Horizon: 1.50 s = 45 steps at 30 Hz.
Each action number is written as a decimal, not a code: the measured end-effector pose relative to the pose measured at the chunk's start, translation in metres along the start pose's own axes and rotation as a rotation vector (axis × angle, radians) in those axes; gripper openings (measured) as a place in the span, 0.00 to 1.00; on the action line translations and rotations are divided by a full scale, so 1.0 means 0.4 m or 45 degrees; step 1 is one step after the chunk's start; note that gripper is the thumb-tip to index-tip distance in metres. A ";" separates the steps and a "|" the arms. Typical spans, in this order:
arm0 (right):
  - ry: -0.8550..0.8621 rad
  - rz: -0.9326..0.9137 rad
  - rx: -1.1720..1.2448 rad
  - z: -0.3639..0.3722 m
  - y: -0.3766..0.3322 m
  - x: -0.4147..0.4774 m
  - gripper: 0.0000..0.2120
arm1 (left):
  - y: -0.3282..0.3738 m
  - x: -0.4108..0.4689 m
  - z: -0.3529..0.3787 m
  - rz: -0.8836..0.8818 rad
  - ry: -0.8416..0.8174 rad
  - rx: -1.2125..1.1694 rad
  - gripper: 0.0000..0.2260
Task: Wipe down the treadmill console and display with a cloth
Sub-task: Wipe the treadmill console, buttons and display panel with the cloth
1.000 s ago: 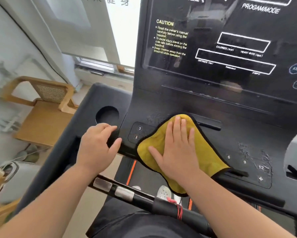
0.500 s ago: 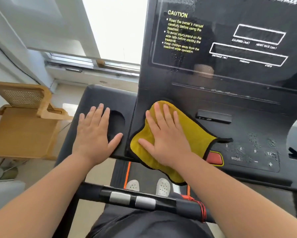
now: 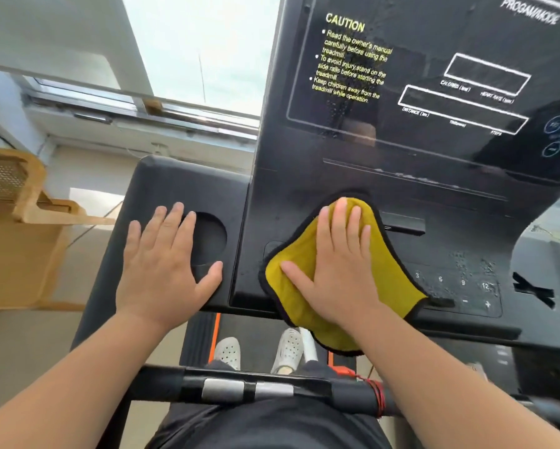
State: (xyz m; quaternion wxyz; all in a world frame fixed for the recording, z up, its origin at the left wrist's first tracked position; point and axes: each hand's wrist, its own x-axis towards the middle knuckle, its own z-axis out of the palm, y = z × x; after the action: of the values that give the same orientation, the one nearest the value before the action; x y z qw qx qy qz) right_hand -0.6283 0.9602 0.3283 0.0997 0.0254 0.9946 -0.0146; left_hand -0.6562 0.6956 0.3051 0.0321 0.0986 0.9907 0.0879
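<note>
The treadmill console (image 3: pixel 353 176) still carries droplets around its keypad (image 3: pixel 460 286), so wiping is unfinished; the yellow cloth (image 3: pixel 291 270) has slid back rightward, pinned under the flat, spread right hand (image 3: pixel 340 270), while the left hand (image 3: pixel 165 270) stays splayed beside the cup holder (image 3: pixel 210 238)

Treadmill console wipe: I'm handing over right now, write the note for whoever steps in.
Left hand: flat and open on the side tray beside the cup holder, holding nothing.
Right hand: palm flat on the yellow cloth, pressing it to the lower console.
Done: cannot tell what has been wiped.
Left: droplets show on the speed keypad and the display.
</note>
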 end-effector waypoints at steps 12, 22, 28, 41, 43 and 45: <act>-0.014 -0.692 -0.173 0.037 0.048 -0.071 0.36 | -0.002 -0.002 0.002 0.018 0.045 -0.035 0.35; 0.006 -0.280 -0.081 -0.011 -0.047 0.053 0.45 | -0.004 -0.005 0.003 0.014 0.038 -0.019 0.38; -0.026 -0.815 -0.152 0.008 -0.057 0.025 0.36 | -0.004 -0.006 0.001 0.015 0.024 -0.015 0.37; 0.049 -0.631 -0.200 -0.012 -0.008 0.110 0.38 | -0.004 -0.003 0.005 0.007 0.031 -0.017 0.36; 0.029 -0.642 -0.152 0.003 -0.044 0.073 0.38 | -0.005 -0.004 0.007 0.005 0.036 -0.018 0.37; 0.013 -0.825 -0.190 0.020 -0.048 0.020 0.38 | -0.006 -0.005 0.007 0.008 0.034 -0.008 0.37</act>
State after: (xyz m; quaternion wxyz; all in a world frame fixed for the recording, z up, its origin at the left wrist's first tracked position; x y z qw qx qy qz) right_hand -0.6354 0.9413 0.3193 0.0866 -0.2996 0.9497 0.0273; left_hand -0.6543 0.6933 0.3021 0.0188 0.1005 0.9905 0.0923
